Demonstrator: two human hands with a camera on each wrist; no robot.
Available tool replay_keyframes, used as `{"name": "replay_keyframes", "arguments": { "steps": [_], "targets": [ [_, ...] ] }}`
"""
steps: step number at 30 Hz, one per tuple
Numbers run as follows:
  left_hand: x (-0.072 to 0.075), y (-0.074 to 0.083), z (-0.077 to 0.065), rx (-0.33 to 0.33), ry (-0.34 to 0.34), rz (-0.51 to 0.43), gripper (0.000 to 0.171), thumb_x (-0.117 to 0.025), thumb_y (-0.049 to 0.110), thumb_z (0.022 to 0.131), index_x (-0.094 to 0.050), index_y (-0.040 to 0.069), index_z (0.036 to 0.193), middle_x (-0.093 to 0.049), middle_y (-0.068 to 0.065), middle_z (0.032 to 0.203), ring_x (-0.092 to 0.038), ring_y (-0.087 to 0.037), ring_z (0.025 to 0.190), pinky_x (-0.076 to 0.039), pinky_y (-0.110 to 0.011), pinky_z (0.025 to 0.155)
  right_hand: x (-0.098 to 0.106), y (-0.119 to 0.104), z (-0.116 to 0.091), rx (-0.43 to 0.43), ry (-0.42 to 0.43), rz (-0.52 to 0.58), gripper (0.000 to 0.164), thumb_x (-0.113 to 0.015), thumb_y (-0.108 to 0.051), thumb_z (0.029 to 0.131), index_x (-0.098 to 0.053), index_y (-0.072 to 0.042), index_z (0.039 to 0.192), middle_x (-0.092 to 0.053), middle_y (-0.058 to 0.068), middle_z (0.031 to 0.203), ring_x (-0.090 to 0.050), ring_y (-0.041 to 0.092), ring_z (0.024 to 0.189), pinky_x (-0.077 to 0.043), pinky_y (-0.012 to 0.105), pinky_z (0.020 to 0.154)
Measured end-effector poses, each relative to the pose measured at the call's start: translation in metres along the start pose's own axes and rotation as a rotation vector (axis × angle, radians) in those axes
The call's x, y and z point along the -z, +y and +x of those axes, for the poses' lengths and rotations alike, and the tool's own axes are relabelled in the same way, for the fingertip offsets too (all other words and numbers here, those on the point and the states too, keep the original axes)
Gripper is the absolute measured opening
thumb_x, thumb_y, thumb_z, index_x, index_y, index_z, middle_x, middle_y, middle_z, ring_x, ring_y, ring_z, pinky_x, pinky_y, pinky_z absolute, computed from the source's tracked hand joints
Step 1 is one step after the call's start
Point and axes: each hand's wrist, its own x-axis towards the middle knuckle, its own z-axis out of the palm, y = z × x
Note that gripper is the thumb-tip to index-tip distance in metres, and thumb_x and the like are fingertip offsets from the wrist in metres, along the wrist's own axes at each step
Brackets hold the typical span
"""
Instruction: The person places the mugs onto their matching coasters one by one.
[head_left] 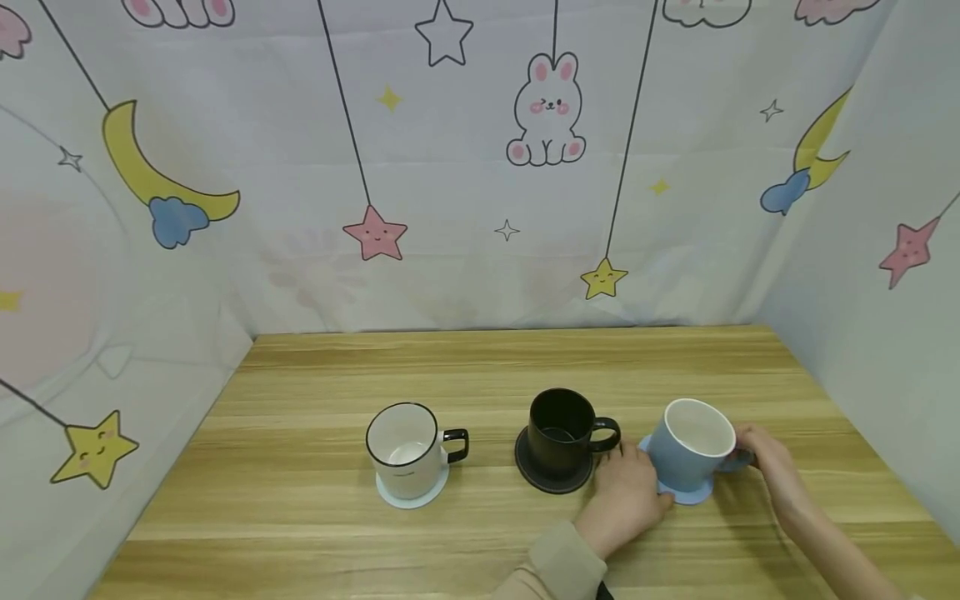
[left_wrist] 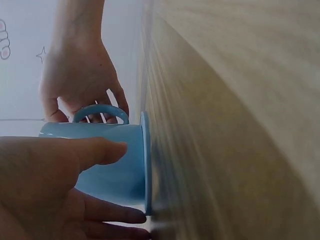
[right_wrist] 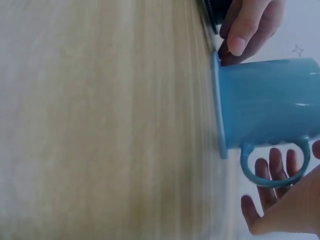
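A light blue mug point(head_left: 682, 454) stands upright on a blue coaster point(head_left: 693, 497) at the right of the table. My left hand point(head_left: 624, 492) is low at their left side, fingertips right at the coaster's edge; in the left wrist view its thumb point(left_wrist: 102, 151) extends across the front of the mug. At the mug's right, my right hand point(head_left: 768, 467) is around the handle point(right_wrist: 275, 181), its fingers loosely extended behind the loop in the right wrist view. Close to my left fingertips is the handle of a black mug point(head_left: 561, 433), which sits on a black coaster point(head_left: 528, 472).
Left of centre, a white mug point(head_left: 408, 458) with a black rim and handle stands on a pale coaster point(head_left: 408, 502). The wooden table point(head_left: 315, 533) meets a printed cloth backdrop point(head_left: 450, 292) at its back and sides.
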Motion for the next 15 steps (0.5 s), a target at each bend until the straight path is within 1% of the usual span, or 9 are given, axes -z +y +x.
{"name": "replay_keyframes", "arguments": {
  "steps": [2,4,6,9,11,13,15],
  "targets": [
    [0.001,0.001,-0.001,-0.006,0.004,0.017,0.056,-0.061,0.063,0.082,-0.066,0.016,0.113,-0.06,0.003,0.112,-0.057,-0.011,0.098,-0.049,-0.026,0.082,0.001,-0.004,-0.001,-0.05,0.018,-0.088,0.031,-0.033,-0.028,0.105,-0.062,-0.017,0.098,-0.054,-0.03,0.089,-0.046,-0.01,0.089,-0.034,0.023,0.082],
    [0.003,0.001,-0.003,-0.006,0.004,0.036,0.05,-0.059,0.063,0.083,-0.068,0.018,0.106,-0.061,0.005,0.102,-0.057,-0.011,0.091,-0.047,-0.026,0.077,0.0,-0.009,-0.002,-0.092,0.026,-0.121,0.028,-0.035,-0.033,0.104,-0.056,-0.015,0.108,-0.049,-0.032,0.094,-0.041,-0.013,0.093,-0.03,0.027,0.086],
    [0.005,0.001,-0.006,-0.013,0.016,0.051,0.047,-0.058,0.063,0.084,-0.069,0.02,0.103,-0.062,0.006,0.097,-0.057,-0.011,0.088,-0.045,-0.027,0.074,-0.001,-0.014,-0.002,-0.093,0.04,-0.157,0.028,-0.038,-0.035,0.103,-0.05,-0.011,0.114,-0.047,-0.033,0.097,-0.04,-0.015,0.095,-0.029,0.023,0.086],
    [0.009,0.0,-0.011,-0.032,0.047,0.05,0.043,-0.059,0.062,0.084,-0.068,0.023,0.1,-0.063,0.007,0.094,-0.058,-0.012,0.085,-0.043,-0.029,0.071,-0.005,-0.023,-0.001,-0.002,0.074,-0.208,0.028,-0.044,-0.028,0.102,-0.046,-0.004,0.116,-0.047,-0.031,0.098,-0.043,-0.013,0.093,-0.033,0.017,0.083],
    [0.013,-0.002,-0.014,-0.055,0.074,0.043,0.04,-0.059,0.061,0.085,-0.067,0.024,0.098,-0.064,0.008,0.094,-0.058,-0.012,0.085,-0.043,-0.029,0.071,-0.007,-0.028,-0.002,0.078,0.102,-0.245,0.025,-0.047,-0.021,0.101,-0.046,-0.001,0.115,-0.05,-0.029,0.098,-0.046,-0.012,0.091,-0.035,0.011,0.077],
    [0.017,-0.005,-0.018,-0.079,0.099,0.036,0.037,-0.059,0.06,0.085,-0.067,0.025,0.096,-0.064,0.008,0.093,-0.058,-0.011,0.085,-0.043,-0.029,0.07,-0.009,-0.033,-0.003,0.147,0.123,-0.285,0.024,-0.049,-0.017,0.1,-0.047,0.001,0.115,-0.051,-0.026,0.099,-0.047,-0.011,0.091,-0.036,0.008,0.076],
    [0.02,-0.009,-0.021,-0.103,0.133,0.028,0.034,-0.06,0.058,0.086,-0.066,0.025,0.091,-0.064,0.008,0.089,-0.058,-0.009,0.083,-0.042,-0.028,0.068,-0.011,-0.038,-0.004,0.186,0.128,-0.32,0.025,-0.05,-0.015,0.099,-0.048,0.002,0.117,-0.052,-0.021,0.102,-0.045,-0.012,0.094,-0.036,0.008,0.076]
  ]
}}
